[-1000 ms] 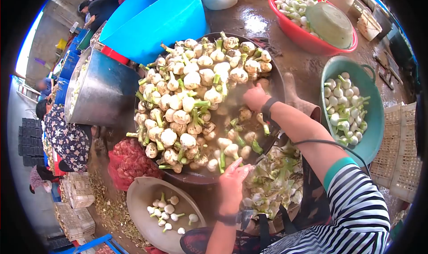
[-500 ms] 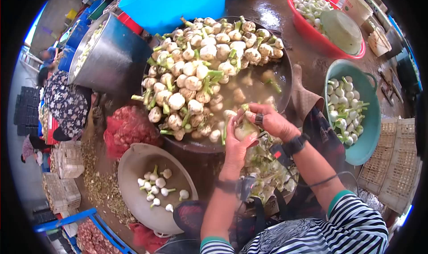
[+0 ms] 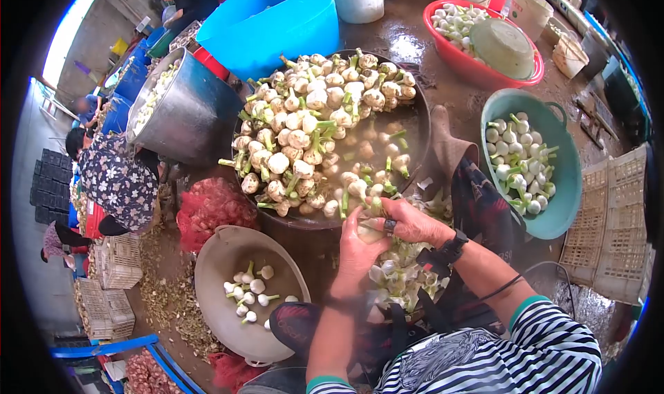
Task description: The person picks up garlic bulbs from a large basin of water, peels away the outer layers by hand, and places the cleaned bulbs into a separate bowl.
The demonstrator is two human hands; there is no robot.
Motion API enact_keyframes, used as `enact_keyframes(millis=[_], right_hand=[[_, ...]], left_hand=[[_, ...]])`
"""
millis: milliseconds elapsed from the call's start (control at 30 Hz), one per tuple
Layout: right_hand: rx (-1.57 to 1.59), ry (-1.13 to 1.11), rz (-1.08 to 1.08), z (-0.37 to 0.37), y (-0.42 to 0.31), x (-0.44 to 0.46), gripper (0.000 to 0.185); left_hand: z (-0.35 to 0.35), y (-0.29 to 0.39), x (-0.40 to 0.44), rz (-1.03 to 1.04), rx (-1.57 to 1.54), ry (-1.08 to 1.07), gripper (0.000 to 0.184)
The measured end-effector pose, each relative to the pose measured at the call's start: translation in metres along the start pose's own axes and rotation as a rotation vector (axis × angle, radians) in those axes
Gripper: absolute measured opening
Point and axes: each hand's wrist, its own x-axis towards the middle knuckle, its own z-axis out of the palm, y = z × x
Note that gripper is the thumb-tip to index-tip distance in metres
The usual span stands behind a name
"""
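My left hand (image 3: 361, 247) is closed around a pale garlic bulb (image 3: 371, 233). My right hand (image 3: 413, 222) grips the same bulb from the other side; fingers cover most of it. Just beyond both hands, a wide dark pan (image 3: 304, 222) of murky water holds a heap of soiled garlic bulbs (image 3: 297, 139) with green stems, and several more float near its closer edge. Below the hands lies a pile of stripped garlic skins (image 3: 408, 280).
Cleaned garlic lies in a grey basin (image 3: 207, 283) at left, a teal basin (image 3: 570, 186) at right and a red basin (image 3: 443, 54) behind. A blue tub (image 3: 277, 27), metal pot (image 3: 190, 110), red net sack (image 3: 211, 211) and plastic crates (image 3: 609, 221) surround me. A person (image 3: 117, 176) bends at far left.
The view has shifted. My right hand has turned lower over the garlic bulb, with its back now upward. More bulbs float at the pan's near side, where the water was barer.
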Motion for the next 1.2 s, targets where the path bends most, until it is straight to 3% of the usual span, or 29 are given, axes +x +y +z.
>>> enact_keyframes(millis=[67,100,200,333,367,467,500,600,633,700,767,800,833,867,900,1000,1067,1100,1133,1200], right_hand=[[0.033,-0.059,-0.141,-0.003,-0.001,-0.009,0.045],[0.003,-0.071,-0.129,-0.005,-0.008,-0.013,0.041],[0.046,0.011,-0.106,-0.002,-0.013,-0.021,0.036],[0.182,0.228,-0.18,0.001,-0.021,-0.032,0.019],[0.117,0.234,-0.175,0.001,-0.014,-0.03,0.017],[0.512,0.411,-0.055,0.021,-0.006,-0.025,0.02],[0.822,0.389,0.035,0.024,-0.01,-0.026,0.022],[0.814,0.413,0.119,0.019,-0.001,-0.027,0.023],[0.628,0.389,0.062,0.014,0.001,-0.031,0.023],[0.262,0.334,-0.05,0.004,-0.003,-0.035,0.023],[0.354,0.311,-0.082,0.004,-0.003,-0.033,0.025],[0.401,0.292,-0.101,0.005,-0.006,-0.031,0.025],[0.819,0.36,0.01,0.012,-0.011,-0.028,0.025],[1.037,0.394,-0.034,0.016,0.005,-0.023,0.028],[0.689,0.521,-0.071,0.012,0.019,-0.02,0.029],[1.397,0.504,0.006,-0.021,0.045,-0.028,0.03],[0.22,0.327,0.41,-0.016,0.048,-0.035,0.024],[-0.407,0.091,0.275,-0.007,0.054,-0.039,0.029],[-0.671,0.008,0.245,0.001,0.06,-0.046,0.033],[-0.421,0.154,0.141,0.007,0.041,-0.047,0.036]], left_hand=[[-0.006,0.009,-0.009,-0.188,-0.436,-0.119,0.078],[-0.01,0.009,-0.009,-0.066,-0.251,-0.15,0.078],[-0.015,0.029,-0.012,-0.217,-0.249,-0.236,0.078],[-0.025,0.027,-0.016,-0.32,-0.73,-0.339,0.064],[-0.019,0.024,-0.014,-0.256,-0.758,-0.433,0.054],[-0.006,0.021,-0.013,-0.408,-1.37,-0.333,0.061],[-0.005,0.016,-0.007,-0.353,-1.42,-0.469,0.065],[-0.005,0.023,0.001,-0.592,-1.052,-0.098,0.063],[-0.007,0.005,0.007,-0.575,-0.798,0.027,0.054],[-0.008,0.016,-0.003,-0.489,-0.648,-0.056,0.048],[-0.002,0.025,-0.013,-0.379,-0.423,-0.111,0.045],[0.001,0.019,-0.015,-0.361,-0.691,-0.124,0.045],[0.001,0.008,-0.013,-0.331,-0.956,-0.139,0.046],[-0.001,-0.002,-0.01,-0.297,-1.22,-0.158,0.047],[-0.003,-0.004,-0.01,-0.201,-1.366,-0.278,0.05],[-0.008,0.016,-0.021,-0.053,-1.274,-0.276,0.053],[-0.013,0.019,-0.024,-0.054,-1.133,-0.253,0.056],[-0.013,0.019,-0.023,-0.069,-1.049,-0.226,0.057],[-0.013,0.018,-0.021,-0.081,-0.963,-0.2,0.058],[-0.012,0.015,-0.019,-0.083,-0.899,-0.139,0.062]])
